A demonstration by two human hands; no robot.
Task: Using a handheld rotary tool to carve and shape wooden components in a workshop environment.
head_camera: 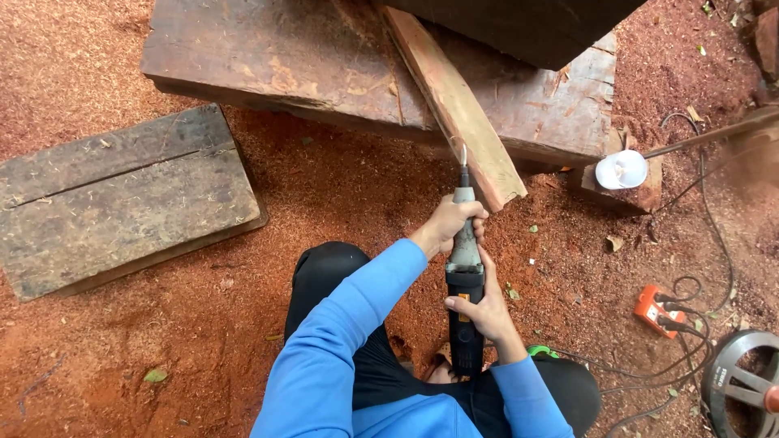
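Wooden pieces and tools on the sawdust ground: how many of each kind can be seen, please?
Wooden slabs and planks: 3 (grey slab, wide brown slab, narrow plank)
Hand-held power tool: 1
Orange socket block: 1
White cup: 1
Total: 6

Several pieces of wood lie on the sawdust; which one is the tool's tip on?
The narrow reddish plank leaning diagonally over the big slab. The tool, held in both hands, points at it; the grey board lies apart at left.

A slim handheld power tool with a black body and grey metal neck (465, 284) is held upright between the fingers of both hands, its spinning bit raised beyond the fingertips, just beside a narrow reddish wooden plank (454, 105).
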